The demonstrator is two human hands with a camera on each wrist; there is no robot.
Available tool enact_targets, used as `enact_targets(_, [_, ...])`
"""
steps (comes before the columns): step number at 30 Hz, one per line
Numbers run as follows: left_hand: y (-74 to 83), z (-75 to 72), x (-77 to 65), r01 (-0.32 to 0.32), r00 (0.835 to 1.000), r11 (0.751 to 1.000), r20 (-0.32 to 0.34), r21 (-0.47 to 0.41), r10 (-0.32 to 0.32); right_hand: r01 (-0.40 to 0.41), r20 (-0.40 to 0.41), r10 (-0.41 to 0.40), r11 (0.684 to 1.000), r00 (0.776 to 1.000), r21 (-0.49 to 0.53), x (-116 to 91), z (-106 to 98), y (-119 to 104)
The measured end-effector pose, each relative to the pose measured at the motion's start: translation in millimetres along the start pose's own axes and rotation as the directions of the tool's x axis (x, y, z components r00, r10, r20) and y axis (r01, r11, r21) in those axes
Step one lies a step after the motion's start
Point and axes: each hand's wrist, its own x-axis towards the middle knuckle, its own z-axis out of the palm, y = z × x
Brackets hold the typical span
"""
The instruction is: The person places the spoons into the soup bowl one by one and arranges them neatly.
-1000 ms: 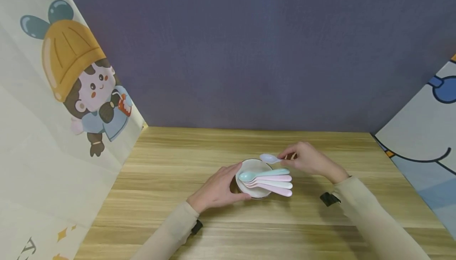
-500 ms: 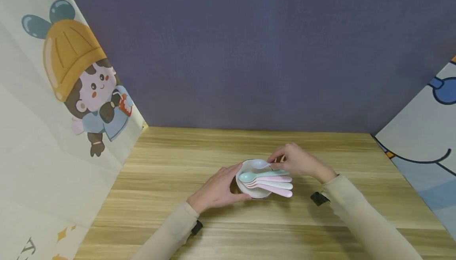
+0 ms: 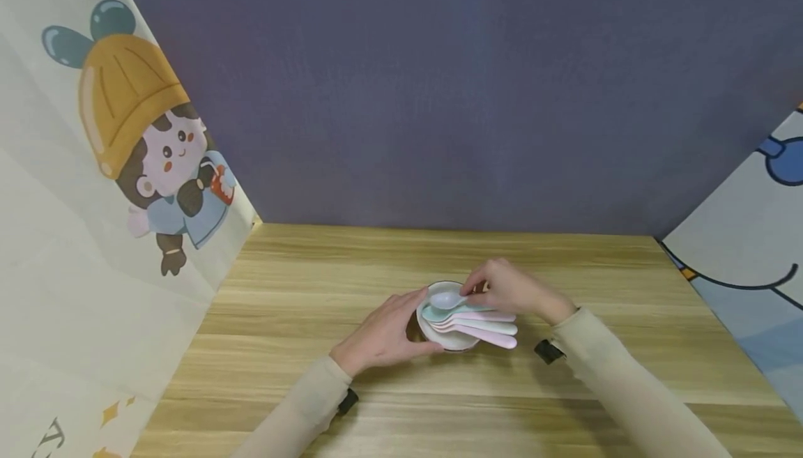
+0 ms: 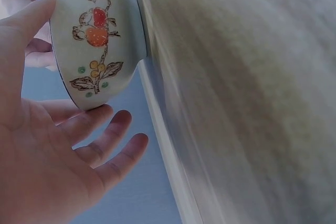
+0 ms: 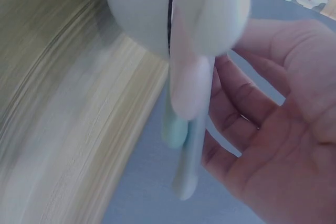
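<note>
My left hand [image 3: 389, 329] holds a small white bowl [image 3: 456, 345], thumb on the near side and fingers on the far side. In the left wrist view, the bowl [image 4: 121, 40] has a fruit-branch print and a dark rim. My right hand [image 3: 514, 292] pinches a pale lavender spoon [image 3: 444, 300] by its handle, its head over the bowl's interior. Beneath it lies a mint spoon [image 3: 434, 315], fanned out with pink and white spoons [image 3: 502, 340]. Their handles stick out over the rim to the right. In the right wrist view, spoon handles [image 5: 190, 85] overlap near my fingers.
The bowl stands on a wood-grain table [image 3: 314, 270]. A dark blue-grey panel [image 3: 401, 95] rises behind it. Cartoon-printed panels flank the table on the left [image 3: 56, 200] and right [image 3: 734, 235]. Black wrist straps [image 3: 548, 352] show at both cuffs.
My right hand has moved left and slightly down, carrying the lavender spoon from beyond the bowl's rim to over its inside, overlapping the mint spoon. The left hand stays put on the bowl.
</note>
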Motion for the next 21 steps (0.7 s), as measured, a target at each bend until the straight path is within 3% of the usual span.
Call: enact_targets(21, [0.4, 0.9, 0.3, 0.016, 1.0, 1.0, 0.008, 0.0, -0.016, -0.002, 0.022, 0.002, 1.0, 1.0, -0.023, 9.7, 11.2, -2.6])
